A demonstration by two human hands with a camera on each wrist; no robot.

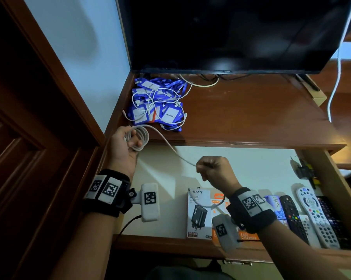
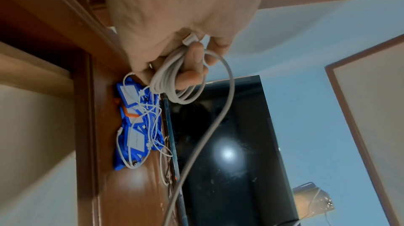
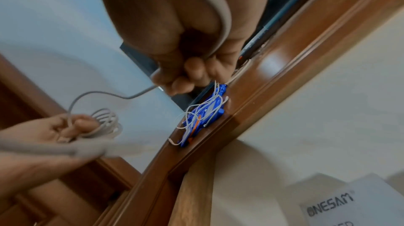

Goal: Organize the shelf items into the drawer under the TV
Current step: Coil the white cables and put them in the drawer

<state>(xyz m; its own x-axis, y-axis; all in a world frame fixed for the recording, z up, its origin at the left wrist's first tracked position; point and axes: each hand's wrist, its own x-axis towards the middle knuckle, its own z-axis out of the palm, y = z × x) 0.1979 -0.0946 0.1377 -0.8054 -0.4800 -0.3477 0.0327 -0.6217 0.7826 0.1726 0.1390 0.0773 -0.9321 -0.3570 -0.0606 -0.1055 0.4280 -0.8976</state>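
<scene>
Several loops of the white charging cable already sit in the left hand, fingers curled round them above the open drawer. The right hand pinches the trailing length; feed it slack, keeping loops even.

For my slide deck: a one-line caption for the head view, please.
Left hand holds a coiled white cable; right hand pinches its tail above the open drawer.
</scene>
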